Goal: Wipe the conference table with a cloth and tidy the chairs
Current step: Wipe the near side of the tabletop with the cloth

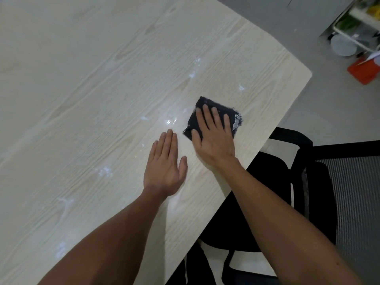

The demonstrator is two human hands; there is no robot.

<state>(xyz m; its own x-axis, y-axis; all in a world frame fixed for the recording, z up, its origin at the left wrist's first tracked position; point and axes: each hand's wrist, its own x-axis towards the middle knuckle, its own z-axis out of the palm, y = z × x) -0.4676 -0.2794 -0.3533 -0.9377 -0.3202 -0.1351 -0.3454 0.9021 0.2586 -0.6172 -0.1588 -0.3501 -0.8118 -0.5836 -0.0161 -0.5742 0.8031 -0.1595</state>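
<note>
A pale wood-grain conference table point(92, 89) fills most of the view, with white smears and wet streaks across its top. A folded dark cloth point(222, 109) lies near the table's right edge. My right hand point(213, 136) presses flat on the cloth with straight, spread fingers. My left hand point(165, 167) rests flat on the bare tabletop just left of the cloth, fingers straight. A black office chair point(292, 182) with a mesh back stands at the right edge, its seat partly under the table.
On the grey floor at the upper right stands a white wire rack point(357, 27) with coloured items, a round white object point(342, 46) beside it and an orange box point(365, 70). The table's rounded corner point(308, 73) is near the cloth.
</note>
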